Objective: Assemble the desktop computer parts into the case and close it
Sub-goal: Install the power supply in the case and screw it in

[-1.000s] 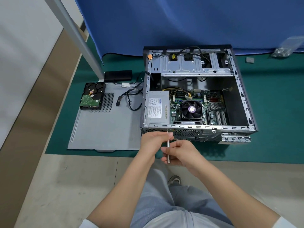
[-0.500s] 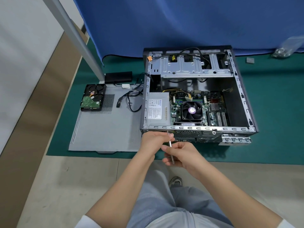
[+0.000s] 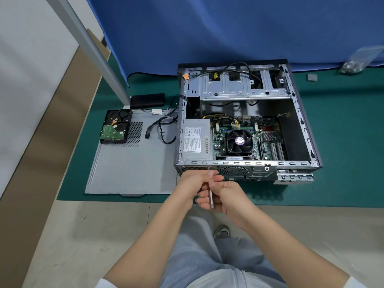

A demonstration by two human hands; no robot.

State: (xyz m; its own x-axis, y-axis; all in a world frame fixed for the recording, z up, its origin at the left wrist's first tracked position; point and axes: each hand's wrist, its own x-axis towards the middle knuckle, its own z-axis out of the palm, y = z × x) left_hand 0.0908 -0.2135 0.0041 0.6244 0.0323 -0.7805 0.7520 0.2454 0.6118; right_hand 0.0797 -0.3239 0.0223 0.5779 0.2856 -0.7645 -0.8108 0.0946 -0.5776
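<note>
An open desktop case (image 3: 297, 113) lies on its side on a green mat, with a power supply (image 3: 196, 139), a fan (image 3: 240, 141) and the motherboard inside. My left hand (image 3: 194, 181) pinches the upper part of a thin metal screwdriver shaft (image 3: 211, 197) at the case's near rear edge. Just below it, my right hand (image 3: 225, 197) grips the lower end of the shaft. The tip sits at the case's rear panel close to the power supply. A bare hard drive (image 3: 116, 126) lies on the grey side panel (image 3: 133, 167) to the left.
Loose black cables (image 3: 162, 129) and a black box (image 3: 148, 100) lie beside the case's left wall. A metal post (image 3: 89, 48) slants at the left. A bag of small parts (image 3: 353, 65) and a small grey pad (image 3: 312, 77) sit at the far right. My shoe (image 3: 222, 231) is on the floor below.
Both hands keep hold of the shaft at the case's rear edge; the shaft has tilted slightly and straightened again. The view has shifted a little.
</note>
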